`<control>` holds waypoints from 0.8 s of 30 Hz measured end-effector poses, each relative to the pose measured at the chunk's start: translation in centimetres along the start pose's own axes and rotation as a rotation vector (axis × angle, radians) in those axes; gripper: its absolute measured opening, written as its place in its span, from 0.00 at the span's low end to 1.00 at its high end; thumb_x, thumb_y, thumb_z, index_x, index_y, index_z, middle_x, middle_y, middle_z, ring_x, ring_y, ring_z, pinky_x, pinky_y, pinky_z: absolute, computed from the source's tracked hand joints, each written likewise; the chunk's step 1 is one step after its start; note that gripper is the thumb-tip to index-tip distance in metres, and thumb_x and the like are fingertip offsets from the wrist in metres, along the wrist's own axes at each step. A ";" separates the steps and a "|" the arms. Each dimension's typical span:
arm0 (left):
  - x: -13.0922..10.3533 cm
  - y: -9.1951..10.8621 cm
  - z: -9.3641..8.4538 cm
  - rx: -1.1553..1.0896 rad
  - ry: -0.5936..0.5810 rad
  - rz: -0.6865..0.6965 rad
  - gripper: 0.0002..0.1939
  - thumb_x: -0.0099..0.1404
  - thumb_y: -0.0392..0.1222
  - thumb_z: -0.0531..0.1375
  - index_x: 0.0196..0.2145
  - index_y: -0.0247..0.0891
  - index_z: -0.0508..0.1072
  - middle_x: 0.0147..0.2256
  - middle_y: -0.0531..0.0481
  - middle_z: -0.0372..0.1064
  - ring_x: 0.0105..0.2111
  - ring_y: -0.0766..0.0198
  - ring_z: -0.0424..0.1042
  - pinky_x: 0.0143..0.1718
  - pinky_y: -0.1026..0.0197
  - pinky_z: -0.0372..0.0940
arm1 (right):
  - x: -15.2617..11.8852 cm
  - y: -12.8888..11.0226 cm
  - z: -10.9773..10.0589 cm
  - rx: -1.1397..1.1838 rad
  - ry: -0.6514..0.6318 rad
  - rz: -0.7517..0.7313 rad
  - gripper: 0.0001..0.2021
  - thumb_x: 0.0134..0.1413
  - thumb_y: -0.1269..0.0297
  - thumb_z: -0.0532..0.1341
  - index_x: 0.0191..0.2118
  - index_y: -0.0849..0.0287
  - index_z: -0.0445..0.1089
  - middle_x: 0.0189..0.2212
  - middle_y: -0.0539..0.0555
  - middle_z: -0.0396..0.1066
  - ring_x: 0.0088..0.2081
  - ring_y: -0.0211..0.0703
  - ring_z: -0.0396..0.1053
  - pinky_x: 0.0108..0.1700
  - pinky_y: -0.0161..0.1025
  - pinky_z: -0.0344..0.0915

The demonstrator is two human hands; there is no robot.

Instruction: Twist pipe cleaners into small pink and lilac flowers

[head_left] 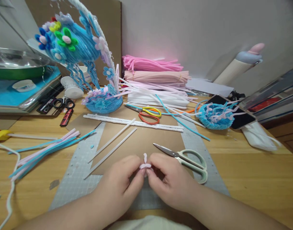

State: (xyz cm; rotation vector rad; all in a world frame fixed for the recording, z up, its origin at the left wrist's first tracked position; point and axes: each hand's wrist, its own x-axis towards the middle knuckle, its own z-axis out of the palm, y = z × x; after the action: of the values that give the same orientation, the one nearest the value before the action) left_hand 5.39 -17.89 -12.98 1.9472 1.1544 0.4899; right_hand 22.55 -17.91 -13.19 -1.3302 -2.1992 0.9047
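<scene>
A small pale pink piece of pipe cleaner [145, 166], bent into short loops with one end pointing up, is pinched between both hands. My left hand [123, 175] grips its left side with thumb and forefinger. On its right side, the thumb and forefinger of my right hand [169, 175] are closed. The hands nearly touch, over the near part of a brown cardboard sheet [141, 140] that lies on a grey cutting mat [72, 172]. Green-handled scissors [191, 161] lie just beyond my right hand, blades pointing left.
Two clear glue sticks [110, 153], white stems [137, 123] and red-yellow scissors [148, 115] lie ahead. A blue flowered lantern-like craft [77, 44] stands back left. Bundled pipe cleaners [158, 76] sit against the wall. A blue woven piece [215, 116] rests right, loose strips [48, 150] left.
</scene>
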 end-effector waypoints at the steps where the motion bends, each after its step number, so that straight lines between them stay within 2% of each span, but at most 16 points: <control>1: 0.0 0.0 0.0 0.020 -0.011 -0.006 0.10 0.66 0.38 0.48 0.27 0.38 0.63 0.26 0.54 0.62 0.27 0.65 0.61 0.28 0.63 0.53 | 0.0 0.0 -0.1 -0.012 -0.012 0.002 0.07 0.54 0.71 0.53 0.26 0.57 0.55 0.23 0.46 0.58 0.26 0.35 0.56 0.27 0.34 0.48; 8: 0.2 0.0 -0.1 0.127 -0.034 -0.068 0.08 0.64 0.36 0.49 0.27 0.39 0.63 0.26 0.54 0.63 0.28 0.63 0.62 0.28 0.62 0.53 | 0.2 0.4 -0.2 -0.028 -0.090 -0.078 0.07 0.56 0.72 0.51 0.28 0.58 0.58 0.26 0.48 0.61 0.29 0.36 0.58 0.30 0.33 0.52; 12: 0.4 -0.1 -0.1 0.133 -0.036 -0.095 0.09 0.65 0.37 0.48 0.28 0.39 0.64 0.26 0.54 0.63 0.27 0.64 0.62 0.28 0.62 0.53 | 0.2 0.5 0.0 -0.023 -0.083 -0.071 0.07 0.58 0.71 0.51 0.29 0.58 0.59 0.26 0.48 0.61 0.29 0.36 0.58 0.30 0.33 0.52; 16: 0.5 0.0 -0.3 0.171 -0.055 -0.043 0.08 0.63 0.35 0.50 0.27 0.39 0.63 0.27 0.53 0.64 0.29 0.63 0.62 0.28 0.63 0.53 | 0.2 0.4 0.0 -0.045 -0.079 -0.018 0.06 0.54 0.72 0.53 0.27 0.58 0.57 0.24 0.46 0.60 0.27 0.35 0.57 0.28 0.33 0.50; 24: 0.1 0.3 -0.3 0.178 -0.040 -0.075 0.08 0.64 0.37 0.49 0.27 0.40 0.62 0.26 0.53 0.64 0.27 0.62 0.62 0.27 0.62 0.52 | 0.5 0.6 0.1 -0.013 -0.085 -0.070 0.09 0.54 0.73 0.53 0.24 0.59 0.57 0.23 0.46 0.59 0.26 0.34 0.57 0.28 0.32 0.50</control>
State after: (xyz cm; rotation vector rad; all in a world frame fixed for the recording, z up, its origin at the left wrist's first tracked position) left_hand 5.36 -17.74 -12.56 2.0465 1.2776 0.3165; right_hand 22.64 -17.33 -13.63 -1.2339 -2.3045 0.9385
